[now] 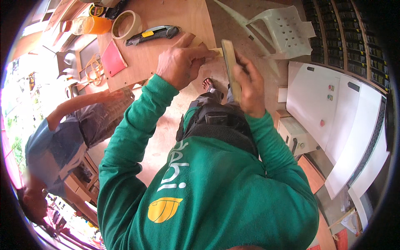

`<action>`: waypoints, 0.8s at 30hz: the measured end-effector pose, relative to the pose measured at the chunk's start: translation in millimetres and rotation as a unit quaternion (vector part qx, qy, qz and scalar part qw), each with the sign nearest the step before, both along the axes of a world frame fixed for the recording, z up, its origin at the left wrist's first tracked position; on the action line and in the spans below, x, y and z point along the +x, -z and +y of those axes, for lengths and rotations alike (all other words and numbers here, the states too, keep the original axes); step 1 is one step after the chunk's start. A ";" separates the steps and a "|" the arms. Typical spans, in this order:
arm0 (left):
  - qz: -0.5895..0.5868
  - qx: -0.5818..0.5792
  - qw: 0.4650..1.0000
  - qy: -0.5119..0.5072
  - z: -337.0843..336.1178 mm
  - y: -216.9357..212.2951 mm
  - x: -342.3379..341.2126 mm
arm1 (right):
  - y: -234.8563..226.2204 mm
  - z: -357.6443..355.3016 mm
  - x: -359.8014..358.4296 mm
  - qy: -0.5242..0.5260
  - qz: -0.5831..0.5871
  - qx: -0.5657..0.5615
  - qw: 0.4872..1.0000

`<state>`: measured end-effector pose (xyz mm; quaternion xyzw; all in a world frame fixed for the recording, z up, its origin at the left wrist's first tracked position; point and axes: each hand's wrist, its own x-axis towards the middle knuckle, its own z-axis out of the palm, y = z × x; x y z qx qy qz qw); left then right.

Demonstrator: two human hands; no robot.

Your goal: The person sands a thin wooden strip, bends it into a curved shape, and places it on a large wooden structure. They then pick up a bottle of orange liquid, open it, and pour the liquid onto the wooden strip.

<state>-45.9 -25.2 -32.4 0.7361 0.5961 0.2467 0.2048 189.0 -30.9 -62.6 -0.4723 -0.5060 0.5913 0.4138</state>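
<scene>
The person wears a green fleece top (216, 187) with long sleeves that reach down to both wrists. On the chest there are white letters and a yellow picture shaped like a round shell. A black pouch (221, 125) sits at the waist. Grey trousers show below it. Both hands are bare.

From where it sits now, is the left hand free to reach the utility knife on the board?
Probably yes. The left hand rests on the plywood board, with the utility knife just beyond it and nothing lying between, though it presses a small wooden piece.
</scene>
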 end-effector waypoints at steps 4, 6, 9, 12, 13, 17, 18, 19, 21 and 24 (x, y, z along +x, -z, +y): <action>-0.012 -0.003 1.000 -0.002 -0.2 -3.1 0.2 | -8.6 -7.9 -3.1 0.000 0.017 -0.045 0.999; -0.001 -0.005 1.000 0.004 -1.1 -1.2 -0.8 | -4.9 8.7 -9.1 -0.005 -0.030 0.025 0.999; 0.010 -0.005 1.000 0.009 0.8 -3.6 1.0 | 13.6 50.6 -31.0 0.007 -0.038 0.094 0.995; 0.012 -0.001 1.000 0.012 2.7 -4.8 3.3 | 15.1 67.3 -38.2 0.007 0.031 0.029 0.999; 0.009 0.002 1.000 0.006 2.3 -4.1 3.5 | 13.7 65.9 -36.0 -0.002 0.013 0.044 0.999; 0.006 -0.009 1.000 -0.001 3.3 0.6 0.3 | 7.0 20.2 -8.5 -0.022 -0.031 0.007 0.999; 0.004 -0.012 1.000 -0.004 1.0 0.3 0.0 | 9.0 5.6 -0.2 -0.024 -0.033 -0.003 0.999; 0.003 -0.016 1.000 -0.002 1.1 -1.2 1.2 | 10.8 -8.7 9.1 -0.020 -0.034 -0.014 0.999; 0.026 -0.026 0.999 -0.003 0.3 -3.5 0.8 | 6.1 -21.8 14.6 -0.010 -0.006 -0.058 0.998; 0.014 -0.022 1.000 -0.003 -0.6 -3.3 1.6 | -5.5 -22.8 10.8 0.006 0.034 -0.111 0.993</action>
